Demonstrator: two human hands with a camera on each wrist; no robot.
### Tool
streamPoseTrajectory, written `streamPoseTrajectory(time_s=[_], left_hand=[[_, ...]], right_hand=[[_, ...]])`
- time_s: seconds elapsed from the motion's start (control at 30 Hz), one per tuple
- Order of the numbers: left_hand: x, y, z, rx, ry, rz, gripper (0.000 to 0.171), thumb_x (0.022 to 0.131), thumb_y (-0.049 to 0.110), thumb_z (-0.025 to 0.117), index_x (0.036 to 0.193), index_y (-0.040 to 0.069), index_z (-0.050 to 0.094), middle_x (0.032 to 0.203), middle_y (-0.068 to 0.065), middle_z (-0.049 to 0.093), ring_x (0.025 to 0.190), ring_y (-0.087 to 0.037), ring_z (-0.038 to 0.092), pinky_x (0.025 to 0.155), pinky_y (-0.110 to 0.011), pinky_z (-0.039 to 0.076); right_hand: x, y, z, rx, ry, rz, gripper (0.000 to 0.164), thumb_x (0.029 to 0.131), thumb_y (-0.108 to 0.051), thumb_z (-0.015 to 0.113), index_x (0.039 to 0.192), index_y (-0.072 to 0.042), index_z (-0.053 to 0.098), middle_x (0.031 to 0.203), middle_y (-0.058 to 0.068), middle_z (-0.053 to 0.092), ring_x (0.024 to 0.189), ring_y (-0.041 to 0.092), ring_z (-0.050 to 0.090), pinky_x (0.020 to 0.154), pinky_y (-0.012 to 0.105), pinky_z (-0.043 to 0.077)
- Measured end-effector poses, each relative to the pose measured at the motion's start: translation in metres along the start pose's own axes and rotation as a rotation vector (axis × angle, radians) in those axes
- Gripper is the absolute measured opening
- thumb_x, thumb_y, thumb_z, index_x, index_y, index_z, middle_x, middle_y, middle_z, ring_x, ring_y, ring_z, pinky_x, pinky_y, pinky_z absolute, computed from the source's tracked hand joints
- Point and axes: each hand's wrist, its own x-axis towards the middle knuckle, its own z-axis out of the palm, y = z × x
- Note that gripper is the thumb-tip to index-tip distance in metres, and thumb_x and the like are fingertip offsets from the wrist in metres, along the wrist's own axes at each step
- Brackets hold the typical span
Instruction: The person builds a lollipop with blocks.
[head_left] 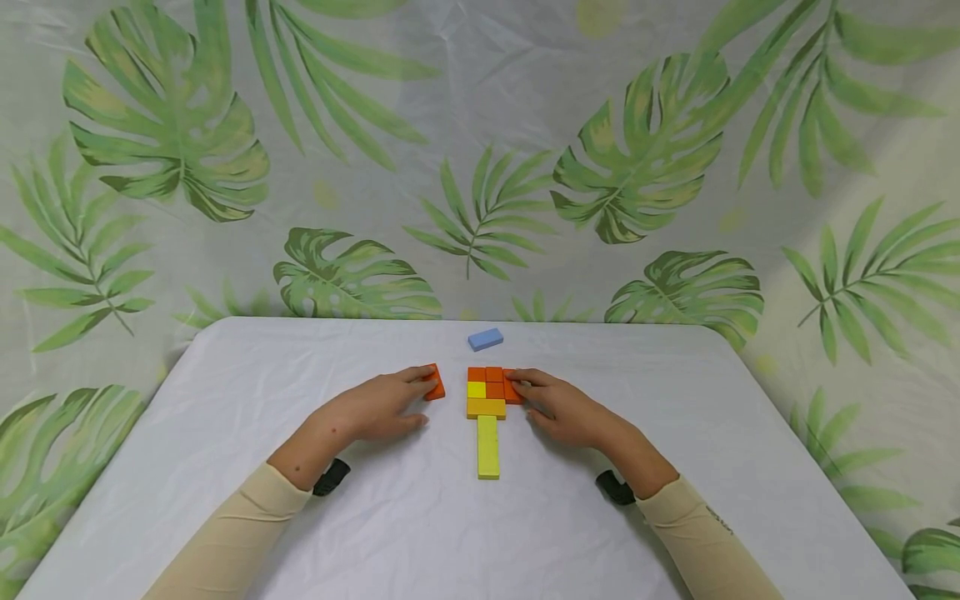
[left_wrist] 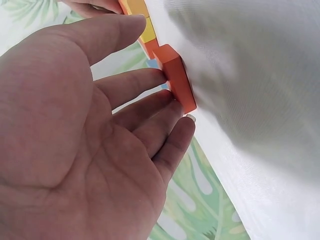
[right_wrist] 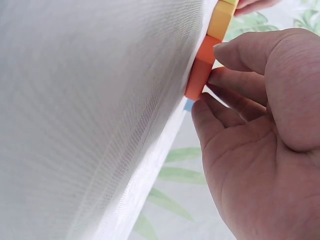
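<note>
My left hand (head_left: 381,407) rests its fingertips on a loose orange block (head_left: 437,388), left of a flat group of blocks. In the left wrist view the fingers touch this orange block (left_wrist: 177,77) while the thumb stays apart from it. My right hand (head_left: 568,408) touches another orange block (head_left: 513,395) at the group's right side. The right wrist view shows fingertips against that orange block (right_wrist: 199,77), thumb off to one side. Small orange squares (head_left: 494,390) and a yellow square (head_left: 476,390) sit above an amber block (head_left: 486,408). Below it extends a long yellow block (head_left: 487,450).
A blue block (head_left: 486,339) lies apart near the far edge of the white-covered table (head_left: 645,358). Behind the table hangs a leaf-patterned cloth (head_left: 495,100). Dark bands (head_left: 332,477) circle both wrists.
</note>
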Motion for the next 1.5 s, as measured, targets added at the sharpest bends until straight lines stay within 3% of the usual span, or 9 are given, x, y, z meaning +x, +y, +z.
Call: streamPoseTrajectory(time_s=[0.93,1.5], left_hand=[[0.013,0.009,0.015,0.015,-0.004,0.059,0.068,0.107,0.031,0.065,0.166,0.01,0.037,0.175,-0.004,0.026,0.155,-0.029,0.04,0.123,-0.048,0.038],[0.021,0.016,0.017,0.005,0.005,0.083,0.071,0.107,0.031,0.064,0.166,0.006,0.034,0.175,-0.008,0.027,0.152,-0.032,0.043,0.123,-0.048,0.038]], right_hand=[[0.001,0.0,0.001,0.0,-0.013,0.014,0.051,0.106,-0.009,0.063,0.154,0.005,0.05,0.167,0.01,0.04,0.153,0.03,0.042,0.12,0.047,0.042],[0.001,-0.002,-0.001,-0.004,-0.018,0.018,0.052,0.106,-0.01,0.064,0.154,0.005,0.05,0.167,0.011,0.041,0.153,0.031,0.042,0.12,0.048,0.042]])
